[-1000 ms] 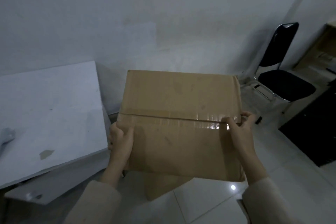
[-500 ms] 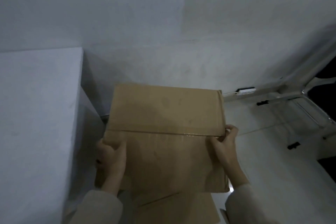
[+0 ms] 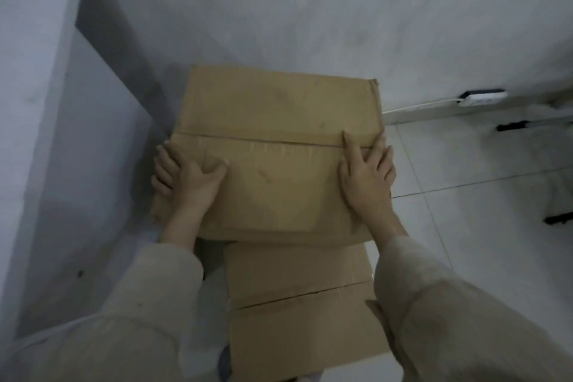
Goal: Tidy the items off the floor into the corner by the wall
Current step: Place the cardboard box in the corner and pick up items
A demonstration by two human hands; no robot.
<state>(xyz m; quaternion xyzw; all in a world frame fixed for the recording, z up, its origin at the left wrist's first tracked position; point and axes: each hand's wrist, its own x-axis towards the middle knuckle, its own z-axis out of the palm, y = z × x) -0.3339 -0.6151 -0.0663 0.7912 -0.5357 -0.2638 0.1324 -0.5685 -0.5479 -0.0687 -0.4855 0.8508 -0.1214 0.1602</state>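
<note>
A brown cardboard box (image 3: 279, 121), its top flaps taped shut, sits low by the white wall beside a white cabinet. My left hand (image 3: 189, 177) grips its left edge, thumb on top and fingers curled round the side. My right hand (image 3: 367, 174) lies on the top near the right edge, with its fingers spread over the edge. A second cardboard piece (image 3: 297, 304) lies nearer me, partly under the box.
A white cabinet side (image 3: 71, 133) stands close on the left. The white wall (image 3: 310, 9) is straight ahead. A white power strip (image 3: 482, 98) with its cord lies on the tiled floor (image 3: 480, 226) at the right, near dark chair feet (image 3: 558, 217).
The box has gone down and forward toward the wall beside the cabinet. My view has tilted down with it. My right hand's thumb has moved further onto the top.
</note>
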